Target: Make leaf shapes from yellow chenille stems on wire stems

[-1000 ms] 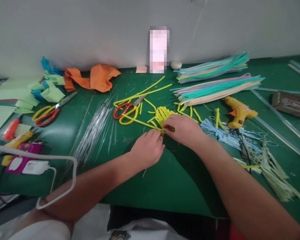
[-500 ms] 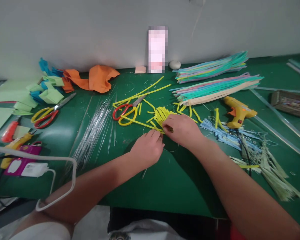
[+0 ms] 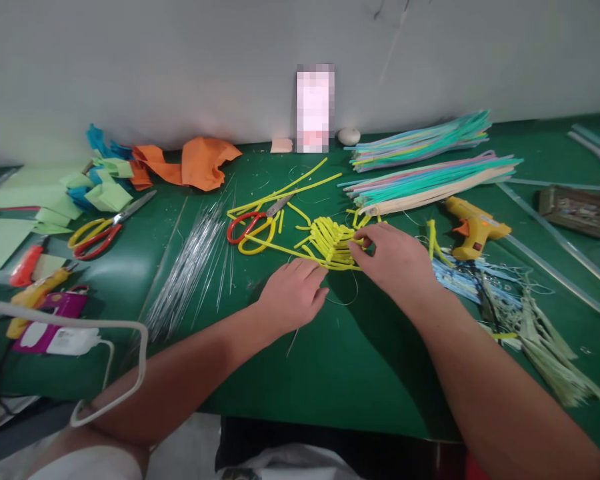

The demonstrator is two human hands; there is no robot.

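Observation:
A leaf-shaped piece of yellow pipe cleaners, its short strands slanting out from a middle line, lies on the green table between my hands. My left hand is closed at the near end of the piece; a thin wire shows below the fingers. At the right edge, thumb and fingertips of my right hand are pinched on the strand ends and hide them. Red-and-yellow-handled scissors lie just left of the piece, among long yellow pipe cleaners and short cut bits.
Loose silver wires and second scissors lie to the left. Bundles of coloured pipe cleaners, a yellow glue gun and pale tassels are on the right. A white cable loops over my left forearm.
My right hand has moved right, from the middle of the yellow piece to its right edge, uncovering more strands. My left hand stays almost in place.

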